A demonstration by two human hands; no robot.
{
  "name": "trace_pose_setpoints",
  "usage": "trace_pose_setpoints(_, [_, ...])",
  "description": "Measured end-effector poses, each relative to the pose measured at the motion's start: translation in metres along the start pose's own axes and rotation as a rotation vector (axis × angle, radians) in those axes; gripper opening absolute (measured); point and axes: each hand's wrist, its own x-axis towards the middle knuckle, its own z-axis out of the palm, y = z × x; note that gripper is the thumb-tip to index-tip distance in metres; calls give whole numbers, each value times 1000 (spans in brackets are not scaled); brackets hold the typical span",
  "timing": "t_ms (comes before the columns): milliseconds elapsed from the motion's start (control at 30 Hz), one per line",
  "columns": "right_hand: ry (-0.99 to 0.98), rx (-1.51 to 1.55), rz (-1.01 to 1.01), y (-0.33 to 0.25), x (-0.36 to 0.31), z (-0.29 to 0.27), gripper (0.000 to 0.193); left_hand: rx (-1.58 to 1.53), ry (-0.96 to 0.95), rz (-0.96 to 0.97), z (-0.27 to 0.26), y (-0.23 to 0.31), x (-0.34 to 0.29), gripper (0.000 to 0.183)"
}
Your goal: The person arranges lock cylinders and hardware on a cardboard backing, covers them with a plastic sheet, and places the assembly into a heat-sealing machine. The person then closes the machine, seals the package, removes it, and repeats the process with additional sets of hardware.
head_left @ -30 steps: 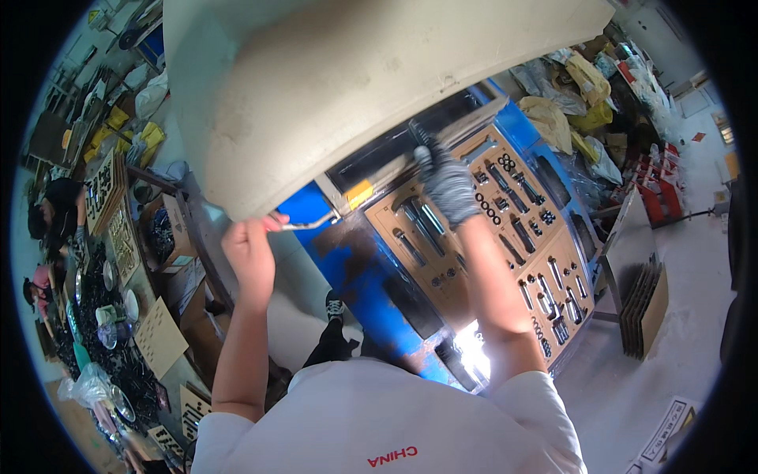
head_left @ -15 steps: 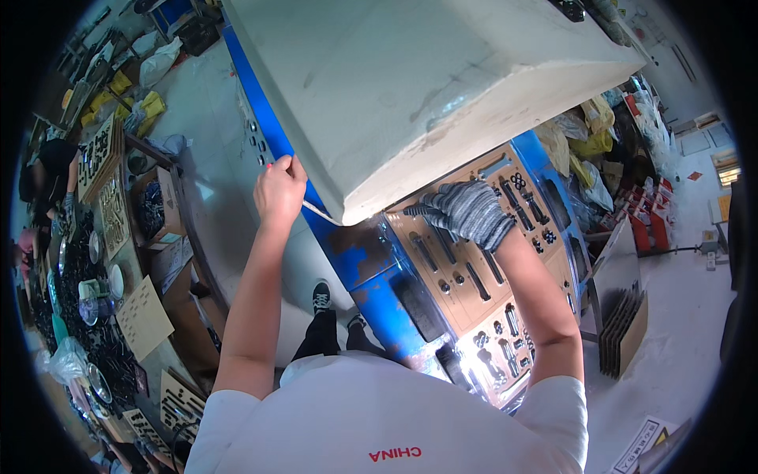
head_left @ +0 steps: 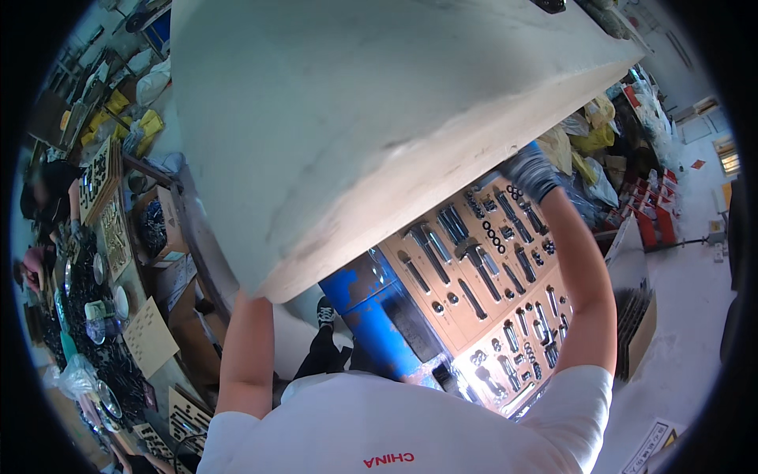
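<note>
A large off-white box-shaped cover (head_left: 379, 103) with a worn lower edge fills the upper middle. My left forearm (head_left: 246, 347) reaches up to its near left corner, where the cover hides my left hand. In a grey striped glove, my right hand (head_left: 532, 172) is at the cover's right lower edge, its fingers hidden or blurred there. Below and beside the cover, a brown board (head_left: 450, 330) holds rows of dark metal tool parts, bars and small round pieces under shiny film. A similar board (head_left: 466, 359) lies nearer to me. Both rest on a blue machine bed (head_left: 355, 288).
At the left, a long bench (head_left: 197, 245) carries boards of metal parts and loose dark pieces; people work beyond it. Yellow and clear bags (head_left: 596, 138) and red packages (head_left: 655, 209) are heaped at the right. Stacked boards (head_left: 636, 332) stand at the lower right.
The cover has shifted left and toward me, now hiding my left hand. My right hand has moved right and away, off the parts to the cover's edge, uncovering more of the board.
</note>
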Motion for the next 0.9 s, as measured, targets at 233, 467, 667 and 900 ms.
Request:
trace_pose_setpoints(233, [-101, 181, 897, 43, -58, 17, 31, 86, 4, 39, 8, 5, 25, 27])
trace_pose_setpoints(467, [-426, 1892, 824, -186, -65, -142, 52, -334, -124, -232, -23, 73, 36, 39])
trace_pose_setpoints(667, [-807, 1966, 408, -298, -60, -220, 63, -1205, -223, -442, -2, 1, 51, 44])
trace_pose_setpoints(900, [-39, 1015, 866, -308, -143, -175, 41, -591, 48, -588, 95, -128, 79, 44])
